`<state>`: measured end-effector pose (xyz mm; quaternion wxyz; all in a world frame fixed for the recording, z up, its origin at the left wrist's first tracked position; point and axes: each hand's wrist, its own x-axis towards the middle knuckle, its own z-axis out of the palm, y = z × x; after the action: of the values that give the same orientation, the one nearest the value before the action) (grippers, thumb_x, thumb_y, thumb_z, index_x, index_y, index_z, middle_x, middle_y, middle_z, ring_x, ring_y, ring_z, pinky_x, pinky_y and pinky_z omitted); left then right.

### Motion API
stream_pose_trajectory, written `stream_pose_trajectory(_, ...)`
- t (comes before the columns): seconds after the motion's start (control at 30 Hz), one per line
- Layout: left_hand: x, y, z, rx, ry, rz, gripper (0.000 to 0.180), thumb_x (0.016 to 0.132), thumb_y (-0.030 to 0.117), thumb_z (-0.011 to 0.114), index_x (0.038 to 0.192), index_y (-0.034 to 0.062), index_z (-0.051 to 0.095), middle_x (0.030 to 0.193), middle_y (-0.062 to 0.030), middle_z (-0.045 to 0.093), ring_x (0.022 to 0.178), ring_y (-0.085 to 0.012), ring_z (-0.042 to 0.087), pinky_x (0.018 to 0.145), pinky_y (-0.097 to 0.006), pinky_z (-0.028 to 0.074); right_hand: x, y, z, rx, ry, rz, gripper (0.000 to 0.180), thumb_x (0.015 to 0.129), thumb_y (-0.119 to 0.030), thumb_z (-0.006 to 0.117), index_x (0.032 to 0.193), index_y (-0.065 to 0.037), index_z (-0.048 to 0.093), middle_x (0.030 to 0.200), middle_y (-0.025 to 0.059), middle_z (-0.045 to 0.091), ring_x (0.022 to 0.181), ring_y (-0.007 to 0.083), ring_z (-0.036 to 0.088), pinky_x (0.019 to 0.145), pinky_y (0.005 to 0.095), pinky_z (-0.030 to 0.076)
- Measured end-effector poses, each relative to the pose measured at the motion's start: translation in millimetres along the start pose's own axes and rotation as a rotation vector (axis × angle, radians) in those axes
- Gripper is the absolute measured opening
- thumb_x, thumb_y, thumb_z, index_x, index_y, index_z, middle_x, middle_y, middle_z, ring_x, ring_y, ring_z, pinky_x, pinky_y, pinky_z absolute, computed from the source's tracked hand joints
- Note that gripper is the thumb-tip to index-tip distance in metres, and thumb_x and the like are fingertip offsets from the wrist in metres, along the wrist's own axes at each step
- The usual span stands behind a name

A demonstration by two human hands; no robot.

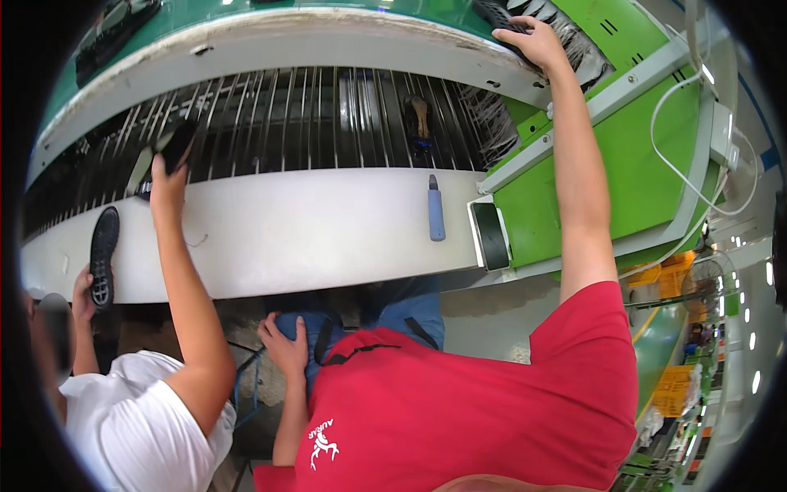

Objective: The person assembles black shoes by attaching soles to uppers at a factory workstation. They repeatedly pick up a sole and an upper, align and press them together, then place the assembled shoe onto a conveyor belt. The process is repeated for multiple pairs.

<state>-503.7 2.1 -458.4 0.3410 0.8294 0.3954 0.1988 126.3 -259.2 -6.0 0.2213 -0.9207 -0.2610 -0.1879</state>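
My right arm stretches far forward to the green upper belt. There my right hand (537, 45) has its fingers closed around a black shoe sole (502, 18) next to the silvery strips. Part of the sole is hidden behind the fingers. Down at my lap, my left hand (287, 346) rests on my blue trousers with its fingers apart, holding nothing. On the white work ledge (328, 238) in front of me lies a small blue-handled tool (435, 211). Beyond it, a dark shoe with a brown inside (420, 117) sits on the metal rods.
At my left, a co-worker in white holds a black sole (103, 258) in one hand and a dark shoe part (176, 146) in the other. A dark flat panel (491, 236) stands by the green machine frame (607, 180). A white cable (660, 139) hangs at right.
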Motion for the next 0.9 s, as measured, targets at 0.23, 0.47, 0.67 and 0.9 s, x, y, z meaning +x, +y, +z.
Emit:
stream_pose_trajectory(0.23, 11, 14, -13, -0.288, -0.163, 0.014, 0.036, 0.104, 0.024, 0.078, 0.130, 0.0015, 0.068, 0.137, -0.0226, 0.064, 0.130, -0.0408, 0.062, 0.112, -0.050, 0.051, -157, -142, -68, 0.757, -0.204, -0.573, 0.072, 0.077, -0.026, 0.098, 0.141, -0.003, 0.074, 0.136, 0.0218, 0.074, 0.130, 0.0323, 0.069, 0.109, 0.0456, 0.056)
stream_pose_trajectory(0.47, 45, 219, -116, -1.447, -0.804, 0.089, 0.086, 0.113, 0.071, 0.049, 0.150, -0.0067, 0.059, 0.142, -0.0216, 0.070, 0.128, -0.0279, 0.070, 0.115, -0.041, 0.054, -263, -232, -47, 0.721, -0.771, -1.340, 0.065, 0.073, -0.015, 0.092, 0.134, -0.012, 0.072, 0.135, 0.0116, 0.068, 0.123, 0.0403, 0.065, 0.101, 0.0500, 0.058)
stream_pose_trajectory(0.67, 104, 214, -114, -1.218, -0.833, 0.267, 0.069, 0.086, 0.014, 0.093, 0.143, -0.0118, 0.064, 0.121, -0.0188, 0.079, 0.109, -0.0223, 0.077, 0.099, -0.034, 0.060, -232, -211, -7, 0.819, -0.713, -0.999, 0.095, 0.075, -0.017, 0.097, 0.161, -0.012, 0.058, 0.157, 0.0189, 0.056, 0.138, 0.0388, 0.061, 0.109, 0.0494, 0.057)
stream_pose_trajectory(0.9, 153, 247, -67, -0.787, -0.188, 0.499, 0.053, 0.102, 0.008, 0.081, 0.149, -0.0031, 0.061, 0.134, -0.0162, 0.073, 0.123, -0.0221, 0.071, 0.105, -0.037, 0.057, -234, -194, 90, 1.175, -0.245, -0.242, 0.053, 0.094, -0.011, 0.090, 0.141, -0.005, 0.068, 0.121, 0.0115, 0.080, 0.104, 0.0191, 0.078, 0.091, 0.0338, 0.062)
